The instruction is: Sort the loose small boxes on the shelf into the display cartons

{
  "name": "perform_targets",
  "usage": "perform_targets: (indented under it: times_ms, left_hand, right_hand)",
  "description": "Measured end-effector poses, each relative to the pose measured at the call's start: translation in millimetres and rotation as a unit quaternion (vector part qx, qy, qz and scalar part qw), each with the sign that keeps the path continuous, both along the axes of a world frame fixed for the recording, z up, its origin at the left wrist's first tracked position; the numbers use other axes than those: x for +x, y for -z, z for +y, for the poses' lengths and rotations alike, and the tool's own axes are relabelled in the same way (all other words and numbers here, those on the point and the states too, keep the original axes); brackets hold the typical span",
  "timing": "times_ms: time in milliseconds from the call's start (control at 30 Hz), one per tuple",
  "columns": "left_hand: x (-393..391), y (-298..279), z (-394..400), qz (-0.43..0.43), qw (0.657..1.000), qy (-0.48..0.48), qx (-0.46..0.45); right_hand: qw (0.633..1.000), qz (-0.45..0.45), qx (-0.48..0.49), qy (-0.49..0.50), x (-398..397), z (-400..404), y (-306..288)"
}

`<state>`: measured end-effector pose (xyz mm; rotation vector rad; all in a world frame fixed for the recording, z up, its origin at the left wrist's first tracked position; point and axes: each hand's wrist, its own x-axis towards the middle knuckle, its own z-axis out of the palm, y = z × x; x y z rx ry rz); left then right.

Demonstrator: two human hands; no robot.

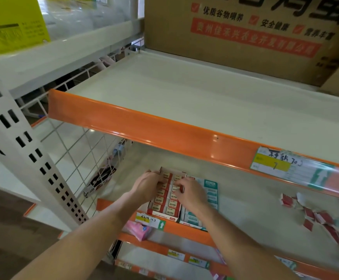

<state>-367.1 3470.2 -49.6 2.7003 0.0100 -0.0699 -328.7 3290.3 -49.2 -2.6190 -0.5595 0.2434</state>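
An orange-edged upper shelf [184,93] overhangs the shelf [255,201] where both hands work, so its orange lip [136,126] hangs just above and behind them. A big brown carton [235,31] stands at the back of the upper shelf, and a handwritten price tag [275,160] sits in the lip to the right. On the left a white wire grid [79,150] closes the shelf's side, with a black box [99,182] leaning against it. A slotted white upright [23,138] stands further left. Below the front edge, a pink packet [138,229] lies on a lower shelf.

The shelf is bare and open between the cartons and the loose pile to the right, and also behind the cartons.

The red carton [164,214] sits at the front edge of the shelf, packed with 2 rows of small red-and-cream boxes [160,207]. Touching it on the right is a teal carton [211,188] of teal-and-white boxes. Loose red boxes [326,221] lie scattered well apart, at the shelf's right end.

The left hand [148,184] rests on the red carton's far left part, fingers curled onto the boxes there; whether it grasps one I cannot tell. The right hand [190,190] pinches a small box [174,187] over the right row.
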Motion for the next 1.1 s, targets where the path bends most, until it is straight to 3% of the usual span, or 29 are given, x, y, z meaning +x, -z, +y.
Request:
perform_targets:
  times_ms: [333, 600, 833, 1100]
  left_hand:
    - [-3, -4, -2, -0.039, 0.997, -0.058, -0.021]
    - [-9, -5, 1, -0.088, 0.982, -0.142, -0.089]
    - [-25, -3, -13, -0.104, 0.987, -0.110, -0.062]
    - [-21, -9, -64, -0.097, 0.993, -0.039, -0.063]
  right_hand:
    - [0.998, -0.054, -0.037, -0.024, -11, -3, 3]
    - [0.997, -0.066, -0.024, -0.022, -26, -9, 9]
    - [0.998, -0.067, 0.019, -0.005, -35, -12, 10]
    - [0.991, -0.075, 0.074, 0.083, -36, -47, 6]
